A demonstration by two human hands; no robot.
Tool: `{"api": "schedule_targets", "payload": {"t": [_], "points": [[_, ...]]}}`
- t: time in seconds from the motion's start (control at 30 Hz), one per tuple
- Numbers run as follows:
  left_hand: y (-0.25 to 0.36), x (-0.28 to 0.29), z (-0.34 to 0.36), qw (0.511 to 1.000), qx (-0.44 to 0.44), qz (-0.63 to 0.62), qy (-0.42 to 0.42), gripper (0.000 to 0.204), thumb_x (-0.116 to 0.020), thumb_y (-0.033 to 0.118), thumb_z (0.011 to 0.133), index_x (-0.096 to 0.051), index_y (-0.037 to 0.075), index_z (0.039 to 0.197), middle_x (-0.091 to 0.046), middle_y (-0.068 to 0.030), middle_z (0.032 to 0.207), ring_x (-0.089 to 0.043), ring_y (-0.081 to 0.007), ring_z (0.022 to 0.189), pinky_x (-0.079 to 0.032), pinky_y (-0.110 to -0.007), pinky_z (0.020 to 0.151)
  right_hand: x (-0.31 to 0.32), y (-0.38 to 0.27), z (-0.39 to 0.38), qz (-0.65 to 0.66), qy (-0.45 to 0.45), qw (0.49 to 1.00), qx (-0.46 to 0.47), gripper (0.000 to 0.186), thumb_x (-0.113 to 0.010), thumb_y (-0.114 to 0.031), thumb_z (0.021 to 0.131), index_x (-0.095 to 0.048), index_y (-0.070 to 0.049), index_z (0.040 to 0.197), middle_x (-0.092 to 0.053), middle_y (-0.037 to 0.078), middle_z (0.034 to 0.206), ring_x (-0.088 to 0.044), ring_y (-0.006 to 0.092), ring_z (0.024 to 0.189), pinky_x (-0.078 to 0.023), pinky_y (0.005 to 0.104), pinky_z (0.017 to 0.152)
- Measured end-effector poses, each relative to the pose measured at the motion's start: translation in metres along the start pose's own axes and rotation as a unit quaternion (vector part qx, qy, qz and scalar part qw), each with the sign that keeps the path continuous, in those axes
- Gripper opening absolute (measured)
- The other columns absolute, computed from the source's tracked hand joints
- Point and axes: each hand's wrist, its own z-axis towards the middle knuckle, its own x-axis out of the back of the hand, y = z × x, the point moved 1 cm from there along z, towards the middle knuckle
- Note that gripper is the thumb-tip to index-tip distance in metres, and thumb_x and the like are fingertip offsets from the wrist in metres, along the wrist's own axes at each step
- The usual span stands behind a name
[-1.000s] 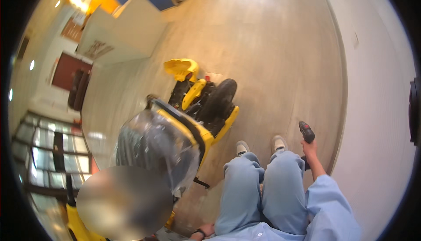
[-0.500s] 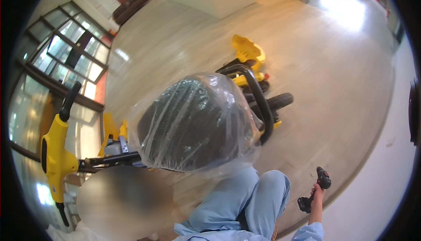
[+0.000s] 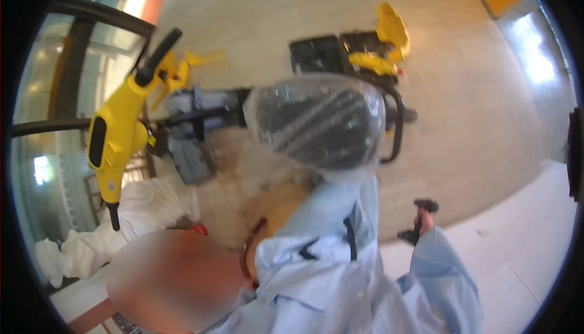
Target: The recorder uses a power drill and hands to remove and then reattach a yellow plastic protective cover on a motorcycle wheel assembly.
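Observation:
My right hand (image 3: 425, 219) is shut around the grip of a black cordless drill (image 3: 427, 204), held low on the right side, away from the scooter. My left hand does not show. In front of me stands a scooter with a black seat (image 3: 328, 124) wrapped in clear plastic film. Behind the seat curves a black grab bar (image 3: 398, 130). At the left is the scooter's yellow handlebar head (image 3: 118, 130) with black grips. Grey and black frame parts lie bare between the handlebar and the seat.
Beyond the seat, yellow body panels (image 3: 394, 30) and a black panel (image 3: 316, 54) are near the floor. Yellow parts (image 3: 176, 69) show beside the handlebar. White cloth (image 3: 149, 203) lies at lower left, beside a blurred patch. A white surface (image 3: 486, 249) borders the right.
The view has tilted and swung, so the scooter now appears farther away, with more of its frame showing. My right hand still holds the drill; the picture is smeared by motion.

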Motion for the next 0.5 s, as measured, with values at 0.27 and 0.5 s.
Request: {"api": "schedule_targets", "payload": {"t": [0.27,0.5], "points": [[-0.026,-0.118,-0.086,0.983,0.134,-0.128,0.008,0.052,-0.065,0.020,0.082,-0.053,-0.001,0.128,-0.062,-0.0212,0.118,-0.059,-0.0320,0.107,-0.045,-0.039,0.094,0.056,-0.161,-0.281,-0.189,0.076,0.978,0.053,0.018,-0.063,-0.013,0.082,-0.054,-0.007,0.096,-0.052,0.002,0.064,-0.050,0.0118,0.054,-0.041,0.0235,0.048],[0.052,-0.211,-0.123,0.910,0.290,-0.294,0.029,0.058,-0.068,0.009,0.078,-0.048,-0.004,0.131,-0.056,-0.0211,0.128,-0.055,-0.0313,0.111,-0.043,-0.037,0.096,0.071,-0.280,-0.309,-0.423,0.207,0.881,0.030,0.014,-0.066,-0.013,0.079,-0.055,-0.008,0.086,-0.049,0.002,0.064,-0.050,0.0138,0.052,-0.041,0.0266,0.048]]}}
